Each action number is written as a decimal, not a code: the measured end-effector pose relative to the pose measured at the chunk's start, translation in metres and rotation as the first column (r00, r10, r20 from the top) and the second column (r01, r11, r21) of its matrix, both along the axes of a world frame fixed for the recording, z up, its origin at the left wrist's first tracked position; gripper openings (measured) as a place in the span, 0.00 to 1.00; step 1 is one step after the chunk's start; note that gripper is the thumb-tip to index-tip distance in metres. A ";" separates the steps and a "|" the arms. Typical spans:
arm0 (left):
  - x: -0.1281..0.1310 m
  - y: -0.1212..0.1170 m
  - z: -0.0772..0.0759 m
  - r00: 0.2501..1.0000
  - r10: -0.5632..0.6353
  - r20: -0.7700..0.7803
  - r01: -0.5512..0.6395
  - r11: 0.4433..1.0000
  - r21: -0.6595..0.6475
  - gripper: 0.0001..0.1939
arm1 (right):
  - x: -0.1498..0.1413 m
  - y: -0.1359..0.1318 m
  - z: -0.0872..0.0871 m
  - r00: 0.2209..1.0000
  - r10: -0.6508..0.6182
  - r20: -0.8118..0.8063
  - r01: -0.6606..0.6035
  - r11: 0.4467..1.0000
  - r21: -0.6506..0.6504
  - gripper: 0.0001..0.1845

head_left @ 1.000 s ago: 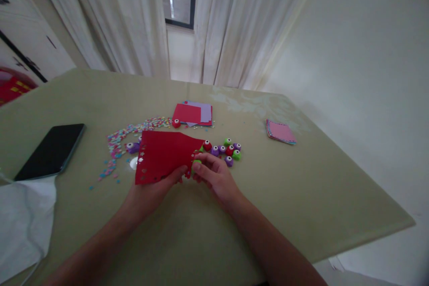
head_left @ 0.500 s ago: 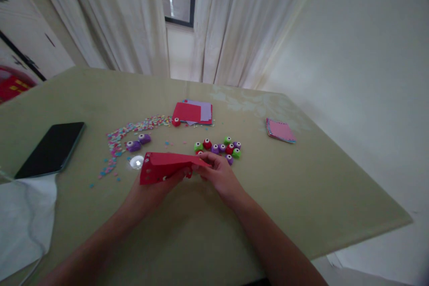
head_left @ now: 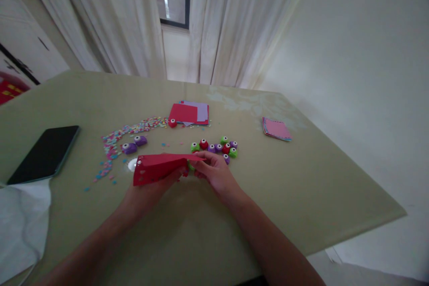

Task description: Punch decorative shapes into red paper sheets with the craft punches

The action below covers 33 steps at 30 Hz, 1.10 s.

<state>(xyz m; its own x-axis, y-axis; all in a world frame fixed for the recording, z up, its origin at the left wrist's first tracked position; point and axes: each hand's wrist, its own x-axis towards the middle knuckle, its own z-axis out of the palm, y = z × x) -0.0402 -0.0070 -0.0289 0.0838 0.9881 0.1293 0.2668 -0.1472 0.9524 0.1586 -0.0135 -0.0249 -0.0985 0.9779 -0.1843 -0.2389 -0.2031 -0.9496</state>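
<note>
A folded sheet of red card [head_left: 157, 167], with small holes along its left edge, is raised above the table. My left hand [head_left: 147, 194] is closed on it from below, the thumb lying along its near face. At the card's right end, the fingers of my right hand [head_left: 214, 170] pinch the edge. A bit of green [head_left: 191, 166] shows beside those fingers; whether they grip it is unclear. Just behind my right hand lie several small paper punches [head_left: 214, 147] in red, green and purple. Two purple punches [head_left: 134, 144] lie beyond the card on the left.
Confetti [head_left: 134, 129] curves across the table's left half. One red punch [head_left: 172, 123] touches a stack of coloured cards [head_left: 184, 114]. Pink cards [head_left: 276, 128] lie at the right. A black tablet [head_left: 43, 154], a white cloth [head_left: 23, 228] and a clear disc [head_left: 132, 165] are on the left.
The view has shifted slightly, so the things on the table appear a little further left. Both hands still hold the red card; a green bit now shows by my right fingers.
</note>
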 end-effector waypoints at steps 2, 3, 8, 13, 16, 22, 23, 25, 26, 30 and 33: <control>0.000 -0.001 0.003 1.000 0.022 -0.018 -0.023 0.998 -0.065 0.14 | -0.001 0.000 0.001 1.000 0.001 -0.010 -0.001 1.000 -0.009 0.26; 0.001 -0.001 0.006 1.000 0.024 -0.015 -0.025 0.996 -0.082 0.14 | -0.001 0.000 0.001 1.000 -0.002 -0.015 0.002 1.000 -0.010 0.26; 0.008 -0.003 0.018 0.995 0.075 0.066 -0.069 0.993 -0.096 0.13 | -0.003 0.000 0.001 1.000 -0.028 -0.010 0.028 1.000 0.002 0.27; 0.007 -0.003 0.016 0.990 0.134 0.044 -0.128 0.984 -0.125 0.15 | -0.005 -0.002 0.004 0.999 -0.029 -0.022 0.029 0.999 0.018 0.28; 0.004 -0.003 0.011 0.995 0.102 -0.014 -0.103 0.984 -0.147 0.16 | -0.005 -0.003 0.005 0.999 -0.032 -0.030 0.033 0.999 0.019 0.28; 0.001 -0.005 0.005 0.998 0.069 0.004 -0.067 0.978 -0.196 0.18 | -0.005 -0.002 0.004 0.998 -0.061 -0.035 0.061 0.998 -0.011 0.28; 0.001 -0.005 0.005 0.998 0.063 0.003 -0.061 0.978 -0.199 0.18 | -0.005 -0.002 0.004 0.998 -0.056 -0.039 0.056 0.998 -0.014 0.28; 0.002 -0.005 0.008 0.998 0.064 -0.005 -0.063 0.980 -0.189 0.18 | -0.006 -0.003 0.003 0.998 -0.047 -0.046 0.047 0.999 -0.015 0.27; 0.002 -0.005 0.009 0.997 0.071 -0.009 -0.071 0.982 -0.177 0.18 | -0.007 -0.004 0.003 0.998 -0.044 -0.047 0.044 0.999 -0.016 0.27; 0.004 -0.005 0.013 0.995 0.097 0.009 -0.094 0.984 -0.154 0.20 | -0.008 -0.004 0.002 0.996 -0.039 -0.076 0.038 0.999 -0.022 0.25; 0.003 -0.005 0.008 0.996 0.081 0.023 -0.077 0.984 -0.158 0.20 | -0.008 -0.004 0.002 0.993 -0.019 -0.115 0.016 0.999 -0.030 0.25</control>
<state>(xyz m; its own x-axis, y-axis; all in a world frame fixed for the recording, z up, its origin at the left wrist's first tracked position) -0.0371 -0.0115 -0.0206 0.0030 0.9996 -0.0266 0.2437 0.0251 0.9695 0.1502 -0.0177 -0.0228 -0.1034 0.9742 -0.2006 -0.3499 -0.2244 -0.9095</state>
